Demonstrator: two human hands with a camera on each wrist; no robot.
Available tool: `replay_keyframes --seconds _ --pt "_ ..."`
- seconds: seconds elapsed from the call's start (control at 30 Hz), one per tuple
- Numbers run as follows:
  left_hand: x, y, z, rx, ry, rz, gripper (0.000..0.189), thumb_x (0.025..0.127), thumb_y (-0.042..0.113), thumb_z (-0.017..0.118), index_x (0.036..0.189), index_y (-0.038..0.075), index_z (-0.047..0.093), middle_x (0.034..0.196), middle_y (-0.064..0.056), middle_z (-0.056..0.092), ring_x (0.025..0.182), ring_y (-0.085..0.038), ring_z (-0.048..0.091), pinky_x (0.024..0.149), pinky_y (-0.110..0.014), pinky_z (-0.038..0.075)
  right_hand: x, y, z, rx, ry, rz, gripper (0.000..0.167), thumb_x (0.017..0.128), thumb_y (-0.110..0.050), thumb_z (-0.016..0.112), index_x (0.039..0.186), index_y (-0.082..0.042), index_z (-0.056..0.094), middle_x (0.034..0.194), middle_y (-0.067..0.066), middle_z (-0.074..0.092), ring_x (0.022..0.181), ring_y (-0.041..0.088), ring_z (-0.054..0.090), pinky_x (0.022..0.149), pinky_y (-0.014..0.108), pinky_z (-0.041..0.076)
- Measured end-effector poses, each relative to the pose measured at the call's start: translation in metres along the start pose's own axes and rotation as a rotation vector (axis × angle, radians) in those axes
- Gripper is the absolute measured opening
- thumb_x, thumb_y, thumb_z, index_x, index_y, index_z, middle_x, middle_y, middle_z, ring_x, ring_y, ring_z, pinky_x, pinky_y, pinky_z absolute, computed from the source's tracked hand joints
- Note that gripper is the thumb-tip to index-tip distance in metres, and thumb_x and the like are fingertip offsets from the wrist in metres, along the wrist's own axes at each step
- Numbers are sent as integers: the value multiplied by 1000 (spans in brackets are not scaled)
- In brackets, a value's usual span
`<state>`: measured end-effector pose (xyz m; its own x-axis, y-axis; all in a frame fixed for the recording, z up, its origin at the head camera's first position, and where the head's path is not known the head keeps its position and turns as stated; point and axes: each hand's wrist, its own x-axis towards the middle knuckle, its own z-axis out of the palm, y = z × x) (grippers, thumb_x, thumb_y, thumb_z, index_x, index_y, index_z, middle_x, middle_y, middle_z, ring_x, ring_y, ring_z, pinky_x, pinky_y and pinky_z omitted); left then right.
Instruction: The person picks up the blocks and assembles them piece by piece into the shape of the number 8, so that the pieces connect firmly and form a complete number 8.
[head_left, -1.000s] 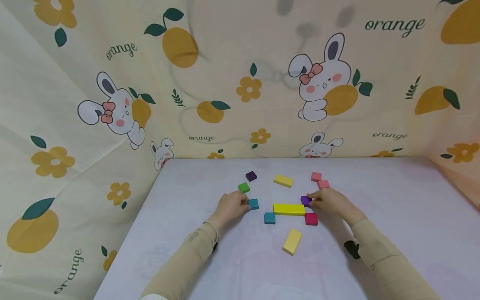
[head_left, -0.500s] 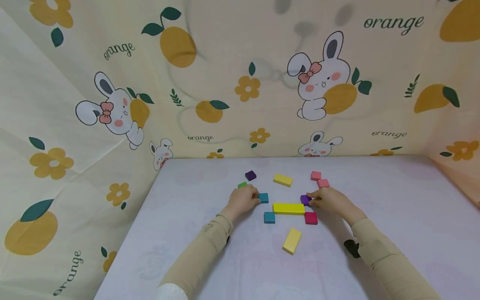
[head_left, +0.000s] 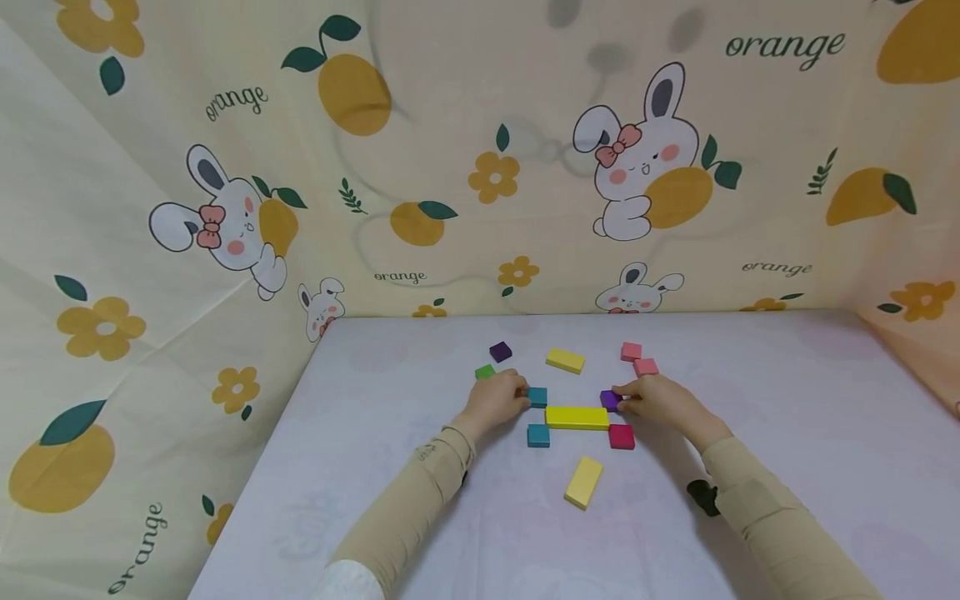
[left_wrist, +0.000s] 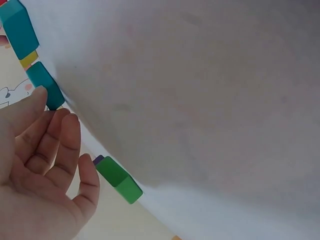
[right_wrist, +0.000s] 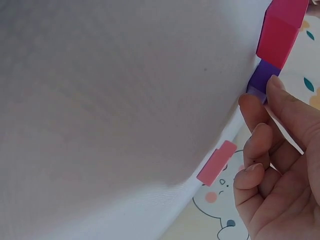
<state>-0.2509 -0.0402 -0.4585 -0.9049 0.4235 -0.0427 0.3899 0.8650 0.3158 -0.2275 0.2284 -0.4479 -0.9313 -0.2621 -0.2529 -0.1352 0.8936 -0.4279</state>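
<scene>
The far teal block (head_left: 537, 397) and the purple block (head_left: 611, 402) are small, smooth, square-topped pieces with straight edges. The yellow bar (head_left: 577, 418) between your hands is a long, plain rectangle, and the pale yellow block (head_left: 583, 483) nearer you is a shorter slab, set at a slant. All lie on a whitish table (head_left: 375, 517) with faint blotches.

The far teal block, evenly coloured, is at the bar's far left corner; the thumb and fingertips of your left hand (head_left: 495, 397) pinch its left side. The purple block, deep violet, is at the far right corner, its right side clamped between thumb and forefinger of your right hand (head_left: 663, 402). You cannot tell whether either block touches the bar.

A gap runs between these two along the bar's far edge. The near teal block (head_left: 538, 436) and red block (head_left: 622, 437) crowd its near corners. The green block (head_left: 485, 372) sits close beyond your left hand, partly hidden; a pink block (head_left: 646, 367) sits just beyond your right.
</scene>
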Motion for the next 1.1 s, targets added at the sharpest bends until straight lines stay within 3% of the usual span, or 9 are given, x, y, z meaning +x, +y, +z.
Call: replay_keyframes --seconds 0.67,0.97,1.1 --pt "-1 -1 -3 3 -18 19 23 86 28 66 104 15 69 86 4 62 71 -9 50 63 -19 39 -3 -3 0 -1 -3 -8 38 86 -19 65 121 -5 61 113 16 66 73 14 50 61 23 40" --pt "-3 -6 -3 -2 1 32 24 85 29 67 104 14 70 85 3 63 71 -7 51 62 -18 39 -4 -4 0 -45 18 -12 38 86 -19 65 121 -5 61 91 8 67 76 16 55 70 32 50" --pt "-3 -5 -3 4 4 36 25 85 29 66 106 15 70 87 3 64 72 -7 53 64 -19 41 -4 -4 1 -67 28 -42 38 86 -19 65 121 -4 60 90 7 66 76 16 55 72 36 51"
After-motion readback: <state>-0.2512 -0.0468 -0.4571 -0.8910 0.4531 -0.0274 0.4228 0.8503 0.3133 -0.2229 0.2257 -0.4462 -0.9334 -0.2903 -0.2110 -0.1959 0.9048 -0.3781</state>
